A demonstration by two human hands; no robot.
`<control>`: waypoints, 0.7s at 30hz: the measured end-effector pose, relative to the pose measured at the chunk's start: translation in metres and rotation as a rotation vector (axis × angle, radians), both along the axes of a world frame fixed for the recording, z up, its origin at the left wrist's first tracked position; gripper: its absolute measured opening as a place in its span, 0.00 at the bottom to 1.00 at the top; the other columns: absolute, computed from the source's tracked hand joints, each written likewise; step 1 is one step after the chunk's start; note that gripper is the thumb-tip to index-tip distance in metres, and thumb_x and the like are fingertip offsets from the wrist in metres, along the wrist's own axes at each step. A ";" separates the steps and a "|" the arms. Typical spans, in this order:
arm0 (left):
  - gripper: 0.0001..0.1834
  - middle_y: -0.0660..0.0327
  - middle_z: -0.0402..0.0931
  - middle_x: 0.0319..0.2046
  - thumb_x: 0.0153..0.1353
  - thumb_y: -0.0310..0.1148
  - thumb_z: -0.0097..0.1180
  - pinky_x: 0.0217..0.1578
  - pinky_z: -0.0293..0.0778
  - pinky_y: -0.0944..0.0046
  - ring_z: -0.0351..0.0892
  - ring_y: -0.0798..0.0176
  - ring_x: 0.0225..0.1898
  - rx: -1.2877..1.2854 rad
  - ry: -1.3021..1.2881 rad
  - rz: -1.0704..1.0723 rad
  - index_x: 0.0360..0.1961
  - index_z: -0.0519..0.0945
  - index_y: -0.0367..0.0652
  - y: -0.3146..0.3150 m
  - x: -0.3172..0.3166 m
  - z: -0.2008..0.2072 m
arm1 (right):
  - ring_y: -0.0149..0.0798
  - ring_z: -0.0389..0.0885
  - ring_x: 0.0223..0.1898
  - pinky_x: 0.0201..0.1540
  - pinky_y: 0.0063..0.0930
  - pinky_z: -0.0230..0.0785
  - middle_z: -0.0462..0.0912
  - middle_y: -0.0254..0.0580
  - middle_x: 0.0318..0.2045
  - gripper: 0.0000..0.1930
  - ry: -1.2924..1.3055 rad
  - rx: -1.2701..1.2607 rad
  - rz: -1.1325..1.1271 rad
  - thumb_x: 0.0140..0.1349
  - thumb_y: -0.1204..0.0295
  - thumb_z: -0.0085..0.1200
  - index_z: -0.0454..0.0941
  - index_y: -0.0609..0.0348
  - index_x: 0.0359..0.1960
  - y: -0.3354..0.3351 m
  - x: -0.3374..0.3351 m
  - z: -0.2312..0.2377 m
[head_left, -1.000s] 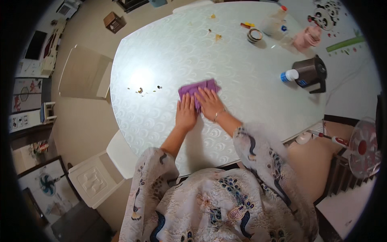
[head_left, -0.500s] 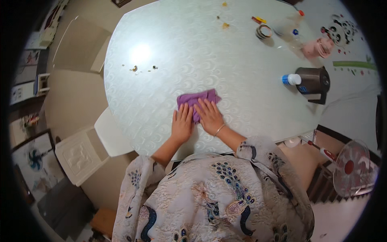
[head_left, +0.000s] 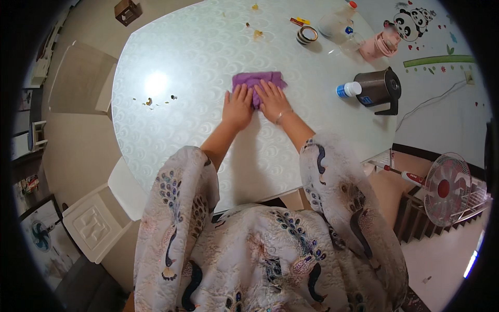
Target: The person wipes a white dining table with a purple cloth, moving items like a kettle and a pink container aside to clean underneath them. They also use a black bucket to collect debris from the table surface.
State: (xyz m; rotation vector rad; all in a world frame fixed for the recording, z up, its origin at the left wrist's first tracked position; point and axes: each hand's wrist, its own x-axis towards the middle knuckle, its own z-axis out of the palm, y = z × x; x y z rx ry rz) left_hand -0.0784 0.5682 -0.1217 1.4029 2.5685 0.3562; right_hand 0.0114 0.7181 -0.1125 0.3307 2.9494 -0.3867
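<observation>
A purple cloth (head_left: 257, 77) lies partly folded on the pale, swirl-patterned glossy tabletop (head_left: 202, 112). My left hand (head_left: 238, 110) presses flat on its near left part, fingers stretched forward. Beside it, my right hand (head_left: 272, 103), with a bracelet at the wrist, rests flat on the near right part. Both hands are open, their fingertips on the cloth rather than wrapped round it. Food scraps (head_left: 149, 102) lie to the left of the cloth, and yellowish bits (head_left: 258, 34) lie beyond it.
At the right stand a dark kettle (head_left: 378, 89), a white-and-blue bottle (head_left: 349, 90), a pink container (head_left: 380, 44), a round jar (head_left: 306, 35) and a red-capped clear bottle (head_left: 335, 21). White chairs (head_left: 93, 223) flank the left side. A fan (head_left: 447, 189) stands at lower right.
Both hands have pushed the cloth forward, away from me, and my arms reach out farther. The view has also shifted, so the tabletop things appear farther left.
</observation>
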 end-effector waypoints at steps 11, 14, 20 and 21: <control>0.36 0.50 0.54 0.70 0.57 0.37 0.57 0.69 0.42 0.37 0.48 0.49 0.73 -0.012 -0.196 -0.369 0.68 0.63 0.41 -0.155 0.168 0.017 | 0.53 0.50 0.72 0.73 0.48 0.40 0.51 0.49 0.72 0.37 -0.035 -0.129 -0.046 0.58 0.66 0.55 0.56 0.52 0.71 -0.153 0.226 0.022; 0.37 0.50 0.53 0.71 0.58 0.39 0.57 0.69 0.42 0.37 0.47 0.50 0.74 -0.033 -0.180 -0.331 0.68 0.62 0.40 -0.142 0.149 0.018 | 0.51 0.50 0.72 0.73 0.48 0.40 0.52 0.47 0.72 0.37 -0.058 -0.104 -0.040 0.58 0.67 0.55 0.56 0.53 0.71 -0.141 0.196 0.018; 0.33 0.55 0.53 0.72 0.63 0.38 0.49 0.68 0.45 0.38 0.49 0.55 0.73 -0.072 -0.026 -0.070 0.69 0.61 0.42 -0.053 0.045 0.016 | 0.48 0.50 0.72 0.73 0.47 0.39 0.53 0.44 0.72 0.34 0.033 0.011 -0.120 0.62 0.66 0.49 0.55 0.51 0.71 -0.073 0.053 -0.001; 0.33 0.55 0.55 0.71 0.62 0.37 0.51 0.68 0.47 0.37 0.50 0.54 0.73 -0.058 -0.013 -0.084 0.68 0.62 0.43 -0.045 0.033 0.018 | 0.48 0.50 0.72 0.73 0.47 0.39 0.54 0.44 0.72 0.34 0.048 0.015 -0.134 0.62 0.66 0.49 0.56 0.51 0.71 -0.069 0.043 -0.001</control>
